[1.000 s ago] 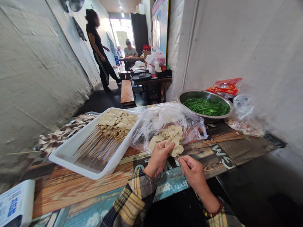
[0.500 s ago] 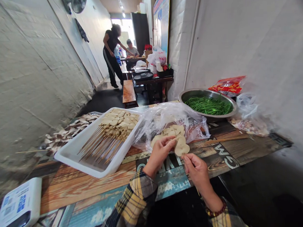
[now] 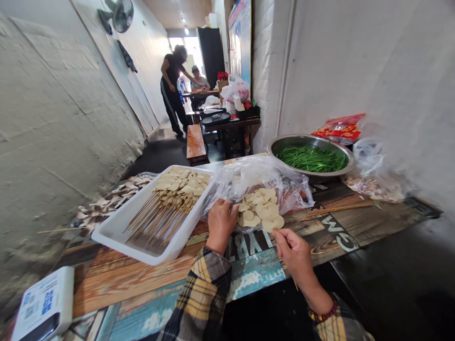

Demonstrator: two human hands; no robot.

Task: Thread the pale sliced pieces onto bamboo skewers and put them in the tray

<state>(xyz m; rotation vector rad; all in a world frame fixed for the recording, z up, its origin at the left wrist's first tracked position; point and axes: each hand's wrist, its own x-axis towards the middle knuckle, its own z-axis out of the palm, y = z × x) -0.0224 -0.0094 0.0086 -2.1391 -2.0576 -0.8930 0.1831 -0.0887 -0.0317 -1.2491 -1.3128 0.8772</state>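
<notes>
My right hand pinches a thin bamboo skewer with pale round slices threaded on its upper end. My left hand rests with curled fingers at the mouth of a clear plastic bag, touching the heap of loose pale slices inside it. To the left lies a white tray holding several finished skewers of the same slices.
A metal bowl of green stalks stands at the back right, beside red and clear bags. Sliced mushrooms lie left of the tray. A white device sits at the near left corner. Two people are at a far table.
My left hand has let go of the skewer's slices and moved down-left to the bag's heap. The standing person down the corridor has walked to the far table.
</notes>
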